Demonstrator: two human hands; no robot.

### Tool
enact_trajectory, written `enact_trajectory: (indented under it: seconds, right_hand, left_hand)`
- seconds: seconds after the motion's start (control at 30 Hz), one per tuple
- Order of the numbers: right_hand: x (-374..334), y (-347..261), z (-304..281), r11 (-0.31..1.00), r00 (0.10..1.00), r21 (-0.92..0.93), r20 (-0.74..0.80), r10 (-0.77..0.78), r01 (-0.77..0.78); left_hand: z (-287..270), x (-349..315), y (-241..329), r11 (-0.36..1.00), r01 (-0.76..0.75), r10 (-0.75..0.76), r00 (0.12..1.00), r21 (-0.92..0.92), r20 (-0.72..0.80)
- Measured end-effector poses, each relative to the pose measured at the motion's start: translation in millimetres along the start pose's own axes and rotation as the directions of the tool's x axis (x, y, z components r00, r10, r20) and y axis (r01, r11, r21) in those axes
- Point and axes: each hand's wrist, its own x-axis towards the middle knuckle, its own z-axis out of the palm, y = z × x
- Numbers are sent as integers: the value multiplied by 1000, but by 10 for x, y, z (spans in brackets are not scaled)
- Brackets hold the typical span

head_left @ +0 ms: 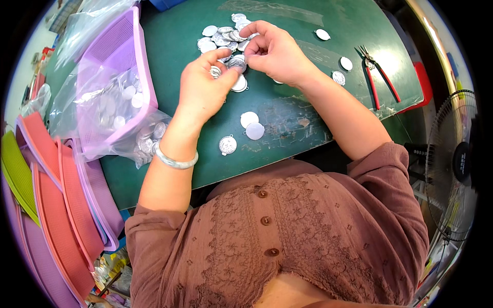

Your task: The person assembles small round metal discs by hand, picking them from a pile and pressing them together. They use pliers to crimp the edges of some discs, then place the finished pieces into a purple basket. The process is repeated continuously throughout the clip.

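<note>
The left hand (pixel 204 88) pinched a disc (pixel 237 63) by the pile (pixel 224 38), seemingly left to work through, the right hand (pixel 275 55) curled, its hold unclear, others already in the plastic bag (pixel 65 105)

Bright, even light here, falling from above across the green surface (pixel 354 25), and there's the hot spot: a white glare burning out the patch beside the pliers (pixel 371 62)! Small glints flash off the clear bag (pixel 64 115), while the flat discs (pixel 254 131) bounce back pale, some nearly washed white. The hands (pixel 277 54) are well lit, their skin showing bright highlights. Down below the near edge, it drops into deep shadow. Middle of the view, crisp enough; out wide, the fisheye bends the baskets (pixel 56 215) and fan (pixel 447 154), detail softening before the rim goes black.
</note>
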Motion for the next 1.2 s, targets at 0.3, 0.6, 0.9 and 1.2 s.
enact_trajectory:
  seconds: [0.3, 0.6, 0.9, 1.2]
  right_hand:
    - [-46, -46, -31, 987, 1000, 158, 0, 5, -5]
    - [-26, 56, -11, 995, 994, 79, 82, -68, 61]
    - [-43, 49, -34, 993, 979, 54, 169, -114, 106]
    - [-50, -22, -36, 971, 1000, 241, 29, -9, 2]
  left_hand:
    - [69, 34, -118, 982, -153, 158, 986, 107, -43]
    - [25, 51, -29, 920, 64, -98, 993, -388, -67]
    - [4, 64, -57, 848, 94, -137, 990, -522, -45]
    - [2, 40, -47, 699, 192, -177, 980, -689, 94]
